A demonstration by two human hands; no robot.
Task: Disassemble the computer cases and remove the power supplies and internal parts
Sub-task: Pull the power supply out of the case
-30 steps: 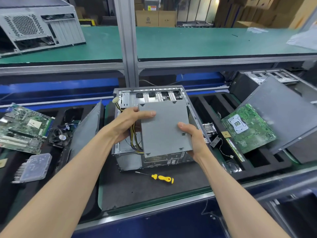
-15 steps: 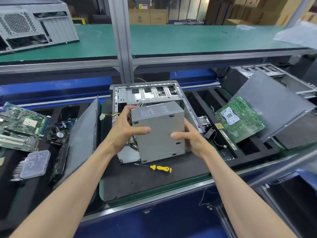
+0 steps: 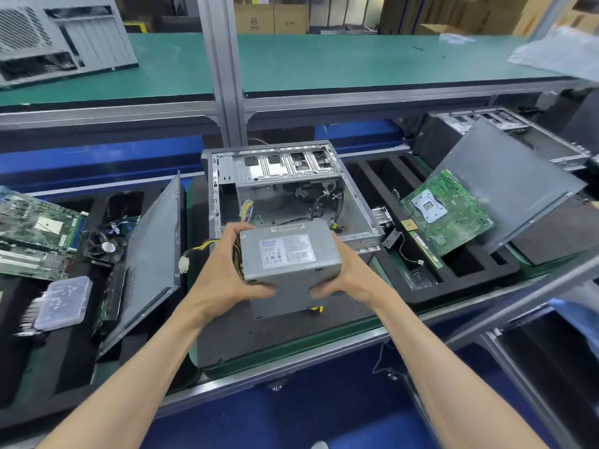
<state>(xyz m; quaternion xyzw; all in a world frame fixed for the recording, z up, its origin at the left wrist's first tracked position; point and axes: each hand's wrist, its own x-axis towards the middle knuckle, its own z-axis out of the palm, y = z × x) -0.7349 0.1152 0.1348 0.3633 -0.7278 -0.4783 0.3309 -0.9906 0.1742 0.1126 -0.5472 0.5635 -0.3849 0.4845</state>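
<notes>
- We hold the power supply [image 3: 290, 259] in both hands, in front of the open computer case [image 3: 285, 196], label side up.
- Our left hand [image 3: 227, 273] has its fingers closed on the unit's left side, where a bundle of coloured cables [image 3: 197, 251] hangs out.
- Our right hand [image 3: 348, 273] has its fingers closed on the right side and lower edge.
- The case sits on the counter [image 3: 259, 335], its interior exposed.
- A green motherboard [image 3: 445, 210] lies tilted in the foam tray [image 3: 470, 270] to the right.

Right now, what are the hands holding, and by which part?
Both hands, left hand and right hand, hold the power supply by its opposite side faces, clear of the open case.
</notes>
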